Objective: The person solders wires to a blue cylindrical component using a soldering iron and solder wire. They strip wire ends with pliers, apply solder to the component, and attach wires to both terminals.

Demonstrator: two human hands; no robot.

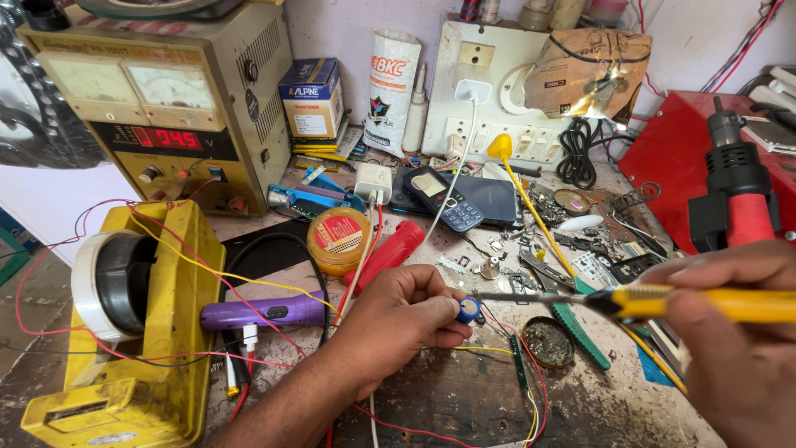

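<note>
Blue capacitor (468, 309) pinched in left hand (398, 319) fingertips — right hand (738, 340) fisted around yellow soldering iron (663, 302), tip touching it.

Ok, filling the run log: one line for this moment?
left hand: pinches small blue part | right hand: holds yellow soldering iron | tip at part

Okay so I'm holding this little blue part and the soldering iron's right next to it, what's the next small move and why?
Probably ease the soldering iron tip a touch further left onto the small blue part. The left hand pinches that part in its fingertips, and the right hand holds the iron level, its metal tip just short of the part, pointing straight at it.
</note>
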